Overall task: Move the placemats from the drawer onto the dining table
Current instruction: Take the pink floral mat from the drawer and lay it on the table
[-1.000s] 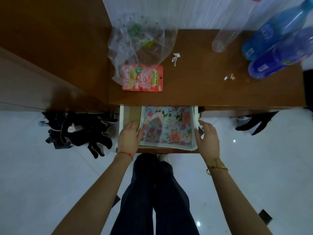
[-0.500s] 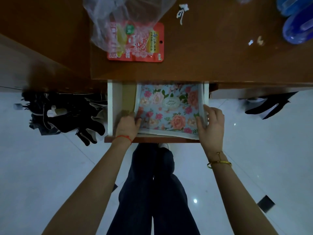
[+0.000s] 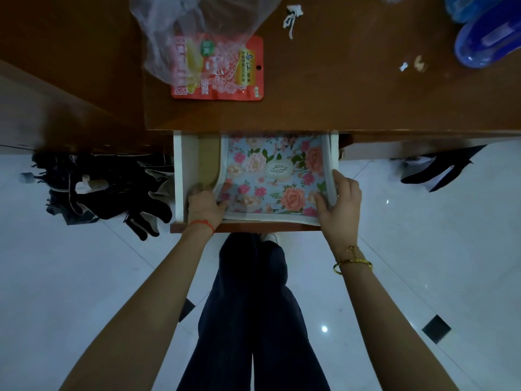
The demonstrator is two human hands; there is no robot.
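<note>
Floral placemats (image 3: 270, 170) with a white border lie in the open white drawer (image 3: 178, 176) under the brown dining table (image 3: 338, 88). My left hand (image 3: 204, 206) is inside the drawer at the mats' near left corner, fingers curled under the edge. My right hand (image 3: 339, 198) grips the mats' right edge near the front corner, thumb on top and fingers behind. The mats' left side curls up slightly. How many mats are stacked is not clear.
On the table sit a red snack packet (image 3: 222, 71) under a clear plastic bag (image 3: 197, 26), blue bottles (image 3: 487, 38) at the far right, and small scraps (image 3: 291, 18). Dark clothes (image 3: 104, 187) hang at the left. My legs (image 3: 253, 306) stand on white tiles.
The view has dropped closer to the drawer. Both hands went from resting at the mats' sides to curling around their near corners, and the left edge has lifted a little.
</note>
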